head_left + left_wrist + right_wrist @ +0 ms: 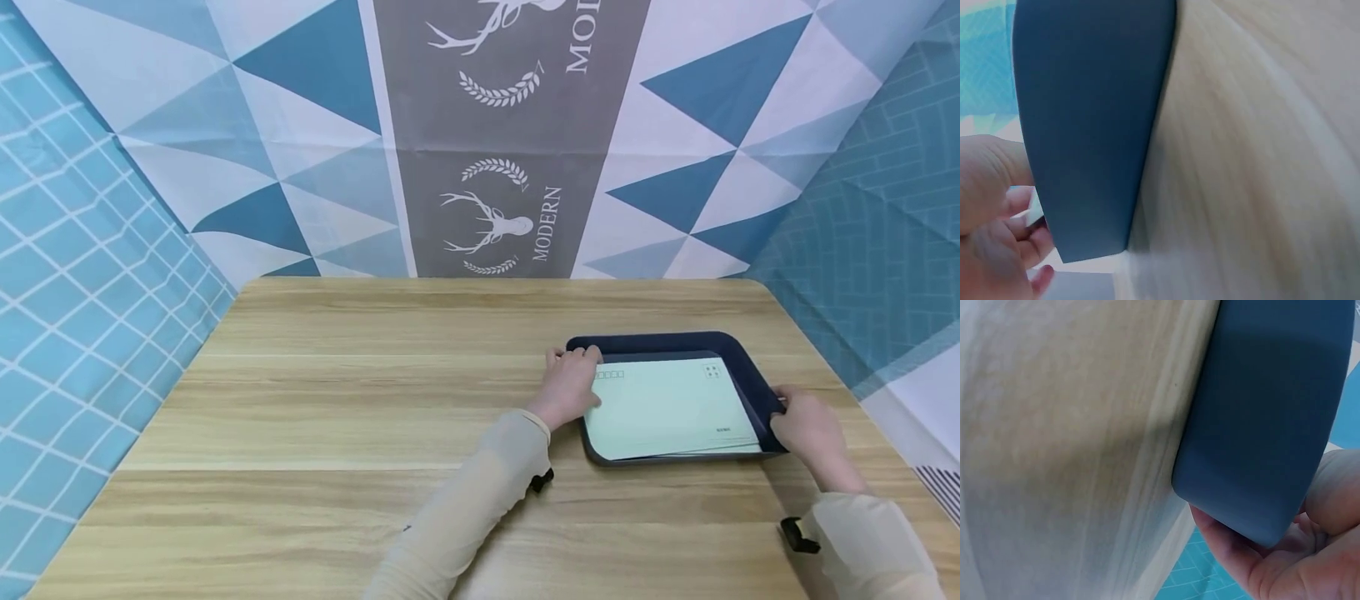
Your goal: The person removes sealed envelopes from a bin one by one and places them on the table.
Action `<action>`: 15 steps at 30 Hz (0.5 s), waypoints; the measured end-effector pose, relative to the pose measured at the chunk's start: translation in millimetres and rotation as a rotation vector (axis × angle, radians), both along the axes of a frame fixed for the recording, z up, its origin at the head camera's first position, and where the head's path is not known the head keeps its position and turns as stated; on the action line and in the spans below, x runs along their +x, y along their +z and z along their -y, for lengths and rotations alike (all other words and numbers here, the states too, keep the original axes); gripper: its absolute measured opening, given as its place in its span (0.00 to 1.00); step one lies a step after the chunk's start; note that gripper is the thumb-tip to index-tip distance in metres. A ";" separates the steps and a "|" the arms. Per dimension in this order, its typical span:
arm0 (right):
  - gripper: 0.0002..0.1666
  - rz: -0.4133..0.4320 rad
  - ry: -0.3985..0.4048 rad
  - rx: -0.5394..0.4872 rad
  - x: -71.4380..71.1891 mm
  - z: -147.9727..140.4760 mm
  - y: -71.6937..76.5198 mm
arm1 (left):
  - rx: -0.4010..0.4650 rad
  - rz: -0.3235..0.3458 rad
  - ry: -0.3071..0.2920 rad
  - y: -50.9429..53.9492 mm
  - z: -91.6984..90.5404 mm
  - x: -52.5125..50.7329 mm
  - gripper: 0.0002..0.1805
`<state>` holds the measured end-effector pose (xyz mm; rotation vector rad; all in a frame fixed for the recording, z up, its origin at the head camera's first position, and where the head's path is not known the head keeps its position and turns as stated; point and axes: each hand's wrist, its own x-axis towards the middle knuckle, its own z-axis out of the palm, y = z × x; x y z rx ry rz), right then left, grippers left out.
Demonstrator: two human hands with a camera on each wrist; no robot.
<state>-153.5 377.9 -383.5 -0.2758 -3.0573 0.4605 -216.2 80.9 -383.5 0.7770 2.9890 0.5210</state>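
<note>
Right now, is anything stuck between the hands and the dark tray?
Nothing visible is. The left hand touches the tray's left rim, and the right hand grips its right side. The pale envelopes lie inside.

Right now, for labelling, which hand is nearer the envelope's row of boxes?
The left hand, gripping the tray at left; the right hand grips it at right.

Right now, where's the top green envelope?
In the head view, the top green envelope lies right of centre inside the dark tray, between the left hand and right hand.
</note>
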 end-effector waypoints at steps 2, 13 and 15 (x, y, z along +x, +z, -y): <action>0.23 0.010 -0.006 -0.005 0.3 -0.6 0.5 | 0.082 0.034 0.018 -1.0 1.4 -2.2 0.27; 0.22 -0.012 -0.010 0.003 1.2 2.6 -0.9 | 0.475 0.283 0.054 -0.6 18.7 -14.1 0.14; 0.22 -0.021 -0.010 0.003 2.0 1.9 -1.5 | 0.523 0.302 0.034 0.6 20.4 -13.5 0.11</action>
